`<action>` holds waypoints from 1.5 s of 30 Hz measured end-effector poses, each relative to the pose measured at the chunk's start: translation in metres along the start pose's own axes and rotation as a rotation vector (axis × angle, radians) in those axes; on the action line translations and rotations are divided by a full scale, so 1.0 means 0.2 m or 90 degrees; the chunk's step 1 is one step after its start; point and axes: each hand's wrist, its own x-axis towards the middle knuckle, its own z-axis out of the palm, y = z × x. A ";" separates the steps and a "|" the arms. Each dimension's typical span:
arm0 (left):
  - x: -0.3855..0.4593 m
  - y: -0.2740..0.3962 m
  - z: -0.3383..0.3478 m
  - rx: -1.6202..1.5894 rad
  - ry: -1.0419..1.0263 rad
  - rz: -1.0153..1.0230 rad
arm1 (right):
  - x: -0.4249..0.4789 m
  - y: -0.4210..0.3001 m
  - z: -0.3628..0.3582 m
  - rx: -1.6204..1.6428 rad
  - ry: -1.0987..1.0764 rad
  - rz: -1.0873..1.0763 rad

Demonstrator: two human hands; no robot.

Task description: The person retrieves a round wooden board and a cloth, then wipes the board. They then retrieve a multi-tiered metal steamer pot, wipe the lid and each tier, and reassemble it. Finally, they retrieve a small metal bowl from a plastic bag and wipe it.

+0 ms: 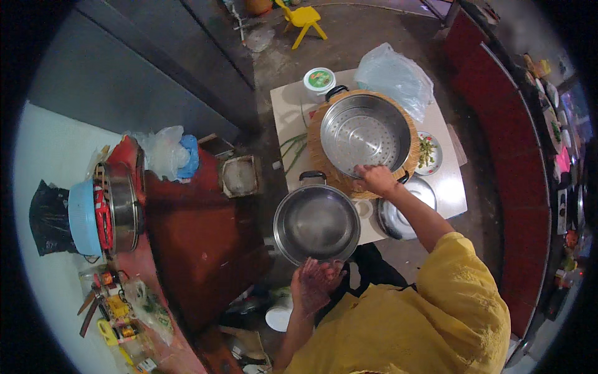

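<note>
In front of me a perforated steel steamer pot (pixel 369 133) with black handles stands on a round wooden board (pixel 315 152). My right hand (pixel 376 180) is at its near rim, the fingers curled over the edge. Closer to me, a second steel pot (pixel 317 224) shows a bare, shiny inside and juts past the near edge of the table (pixel 285 105). My left hand (pixel 320 283) is curled at this pot's near rim and covers the spot opposite its far black handle (pixel 312 175). The exact grip of the left fingers is blurred.
Beside the board are a white tub (pixel 320 84), clear plastic bags (pixel 395 77), a plate of chopped vegetables (pixel 429 153), green stalks (pixel 294 147) and a metal lid (pixel 413 210). A cluttered red-topped counter (pixel 154 280) runs along the left. A yellow chair (pixel 303 17) stands beyond.
</note>
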 end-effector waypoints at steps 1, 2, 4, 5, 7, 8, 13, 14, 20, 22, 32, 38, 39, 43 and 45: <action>0.03 0.00 -0.02 -0.010 0.003 0.013 | -0.02 -0.06 -0.08 0.042 0.053 -0.023; 0.05 0.00 -0.04 -0.020 0.007 0.024 | -0.06 -0.15 -0.21 0.085 0.105 -0.045; 0.11 0.00 0.00 -0.045 -0.038 0.031 | -0.17 -0.29 -0.32 0.197 0.140 -0.084; 0.15 0.00 0.04 -0.062 -0.085 0.030 | -0.27 -0.37 -0.30 0.268 0.123 -0.105; 0.21 -0.04 0.06 -0.022 -0.086 0.057 | -0.47 -0.53 -0.18 0.555 -0.078 -0.137; 0.25 -0.07 0.02 0.034 -0.035 0.082 | -0.56 -0.62 -0.10 0.665 -0.097 -0.107; 0.35 0.04 -0.11 0.759 0.116 0.256 | -0.79 -0.81 0.06 1.088 -0.103 0.255; 0.38 0.12 -0.15 0.847 0.218 0.326 | -0.83 -0.80 0.08 1.145 -0.066 0.282; 0.71 0.52 -0.92 0.906 0.452 0.383 | -1.02 -0.82 0.10 1.273 0.024 0.423; 0.77 0.54 -0.99 1.012 0.442 0.386 | -1.04 -0.88 0.09 1.285 0.079 0.437; 0.36 0.47 -0.53 0.894 0.242 0.478 | -1.23 -1.04 0.13 1.291 0.232 0.419; 0.01 0.66 -0.48 0.979 0.214 0.552 | -1.23 -1.09 -0.01 1.290 0.269 0.370; -0.03 0.68 -0.47 0.985 0.209 0.541 | -1.21 -1.09 -0.04 1.272 0.264 0.365; -0.21 0.68 -0.38 1.020 0.216 0.575 | -1.05 -1.14 -0.10 1.208 0.263 0.320; -0.31 0.64 -0.28 1.029 0.221 0.600 | -1.01 -1.12 -0.09 1.158 0.279 0.286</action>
